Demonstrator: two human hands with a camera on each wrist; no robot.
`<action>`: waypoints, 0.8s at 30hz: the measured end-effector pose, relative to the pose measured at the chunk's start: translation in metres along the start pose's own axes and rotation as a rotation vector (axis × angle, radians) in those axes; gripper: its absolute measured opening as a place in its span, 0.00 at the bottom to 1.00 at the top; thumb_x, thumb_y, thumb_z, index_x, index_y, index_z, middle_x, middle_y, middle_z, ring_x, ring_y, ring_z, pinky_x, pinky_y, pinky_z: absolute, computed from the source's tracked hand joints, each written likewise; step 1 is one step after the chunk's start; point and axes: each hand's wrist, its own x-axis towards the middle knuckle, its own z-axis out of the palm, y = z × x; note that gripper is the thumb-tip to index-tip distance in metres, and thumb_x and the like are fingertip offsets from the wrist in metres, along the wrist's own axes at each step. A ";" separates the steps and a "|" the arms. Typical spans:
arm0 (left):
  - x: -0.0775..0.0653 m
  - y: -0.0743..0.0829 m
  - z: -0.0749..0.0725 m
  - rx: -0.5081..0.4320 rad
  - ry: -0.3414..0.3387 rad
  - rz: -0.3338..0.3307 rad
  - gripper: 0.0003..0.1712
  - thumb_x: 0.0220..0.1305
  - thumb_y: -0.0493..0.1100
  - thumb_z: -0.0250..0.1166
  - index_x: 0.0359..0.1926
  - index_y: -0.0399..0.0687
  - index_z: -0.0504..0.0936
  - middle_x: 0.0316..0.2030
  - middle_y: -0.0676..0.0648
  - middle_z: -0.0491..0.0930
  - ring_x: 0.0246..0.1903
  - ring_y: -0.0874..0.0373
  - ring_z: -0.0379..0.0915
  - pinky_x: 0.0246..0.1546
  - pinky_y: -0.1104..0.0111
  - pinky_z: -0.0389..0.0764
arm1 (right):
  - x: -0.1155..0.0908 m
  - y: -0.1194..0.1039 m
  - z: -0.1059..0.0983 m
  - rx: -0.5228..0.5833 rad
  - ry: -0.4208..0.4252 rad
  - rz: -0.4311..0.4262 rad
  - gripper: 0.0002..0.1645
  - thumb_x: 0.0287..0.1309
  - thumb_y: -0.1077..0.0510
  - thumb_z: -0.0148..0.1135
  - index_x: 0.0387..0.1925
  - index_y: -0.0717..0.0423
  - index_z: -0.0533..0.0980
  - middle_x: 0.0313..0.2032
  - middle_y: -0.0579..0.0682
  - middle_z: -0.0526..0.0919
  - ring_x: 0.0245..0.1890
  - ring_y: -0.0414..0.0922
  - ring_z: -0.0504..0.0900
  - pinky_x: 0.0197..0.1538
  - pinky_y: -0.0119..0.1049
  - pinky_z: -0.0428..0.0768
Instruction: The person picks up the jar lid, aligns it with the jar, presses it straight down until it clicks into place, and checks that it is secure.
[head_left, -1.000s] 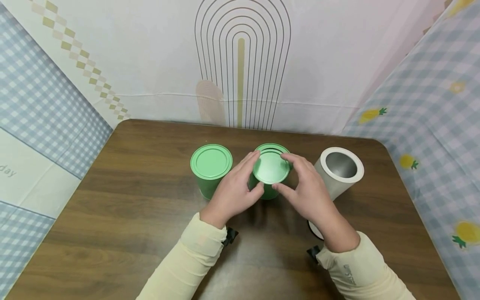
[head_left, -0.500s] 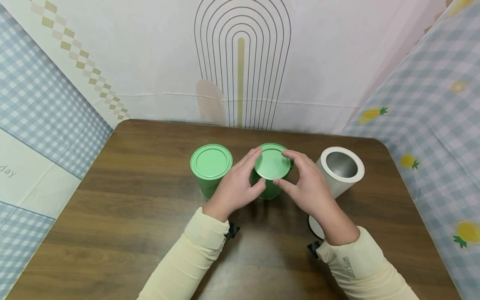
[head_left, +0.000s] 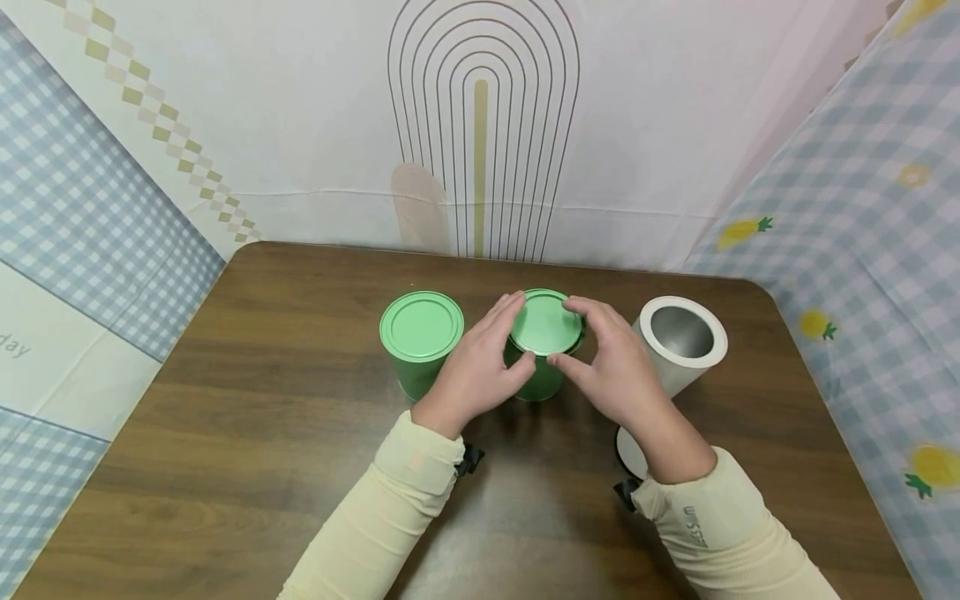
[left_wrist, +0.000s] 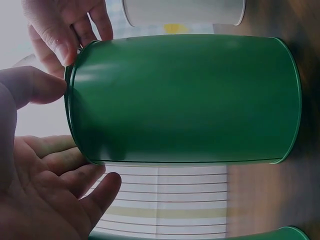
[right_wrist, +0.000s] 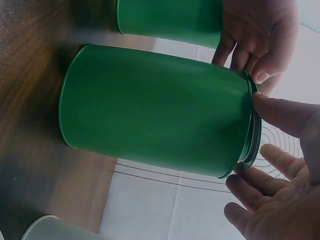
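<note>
A green tin can (head_left: 542, 385) stands upright on the table with its round green lid (head_left: 547, 323) between both hands. In the right wrist view the lid (right_wrist: 256, 131) sits slightly tilted, with a dark gap under its edge on one side. My left hand (head_left: 480, 367) pinches the lid's left edge, thumb at the front and fingers toward the back. On the opposite edge, my right hand (head_left: 618, 362) grips in the same way. The left wrist view shows the can's body (left_wrist: 185, 100) from the side, with the fingertips right at its top rim.
Left of the can stands a second green can (head_left: 422, 329) with its lid on. At the right is an uncovered white can (head_left: 682, 333) with a silvery inside. A white disc with a black rim (head_left: 632, 454) lies partly hidden beneath the right forearm.
Both hands have slid the lid away from me and slightly right. The crescent of can rim that showed behind the lid is now covered.
</note>
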 end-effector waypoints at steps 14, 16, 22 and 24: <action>0.005 -0.001 0.004 0.010 -0.030 -0.026 0.41 0.65 0.45 0.59 0.76 0.42 0.59 0.76 0.46 0.59 0.76 0.54 0.50 0.73 0.59 0.60 | 0.003 0.005 0.001 -0.014 -0.007 -0.004 0.40 0.54 0.59 0.76 0.66 0.61 0.70 0.68 0.60 0.70 0.68 0.60 0.68 0.65 0.59 0.69; 0.005 -0.001 0.004 0.010 -0.030 -0.032 0.41 0.65 0.45 0.59 0.77 0.42 0.59 0.76 0.47 0.58 0.76 0.56 0.49 0.73 0.60 0.59 | 0.003 0.005 0.001 -0.018 -0.013 -0.002 0.39 0.55 0.58 0.75 0.66 0.62 0.70 0.68 0.60 0.70 0.68 0.60 0.68 0.65 0.59 0.69; 0.004 -0.001 0.005 0.007 -0.041 -0.039 0.40 0.67 0.47 0.58 0.77 0.42 0.58 0.76 0.45 0.58 0.76 0.54 0.49 0.73 0.58 0.59 | 0.004 0.004 0.002 -0.018 -0.032 0.014 0.36 0.57 0.57 0.72 0.66 0.61 0.71 0.70 0.60 0.68 0.70 0.60 0.66 0.66 0.60 0.69; 0.004 -0.002 0.005 0.009 -0.044 -0.037 0.40 0.68 0.47 0.58 0.77 0.42 0.58 0.76 0.45 0.57 0.76 0.54 0.48 0.73 0.58 0.59 | 0.004 0.004 0.002 -0.015 -0.033 0.018 0.36 0.57 0.57 0.72 0.66 0.61 0.70 0.70 0.60 0.68 0.70 0.59 0.66 0.66 0.59 0.68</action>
